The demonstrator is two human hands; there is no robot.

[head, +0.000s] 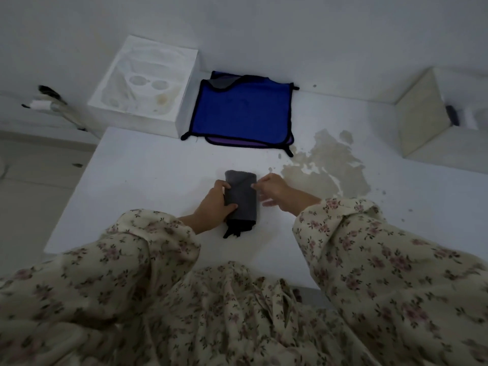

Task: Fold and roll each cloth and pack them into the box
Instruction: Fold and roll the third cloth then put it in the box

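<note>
Grey cloth (241, 198) lay rolled or folded into a narrow bundle at the centre of the white table (148, 165), long axis running away from the person, black trim tail sticking out at the near end. Left hand (215, 204) was clamped on its left side, thumb over the top, fingers wrapped under. Right hand (274, 191) sat at the right edge, fingertips pinched narrow on the top corner; whether it actually had fabric couldn't be told.

Judgement: roll looked nearly done. To finish well, keep left-hand pressure on so it doesn't spring open, tuck the loose right flap tight, fold the trim tail in before lifting.

Left to right on the surface: white box (144, 85) at far left, open top, moulded insert visible, no cloths seen in it. Just beside it, touching or nearly so, blue cloth (243, 112) flat with a grey corner turned over at the top and a purple cloth (237, 143) peeking out beneath. Then a brownish stain (330, 167) right of the hands; keep the roll off it. Far right, a pale block (422, 107). Room dim, plain white wall.
</note>
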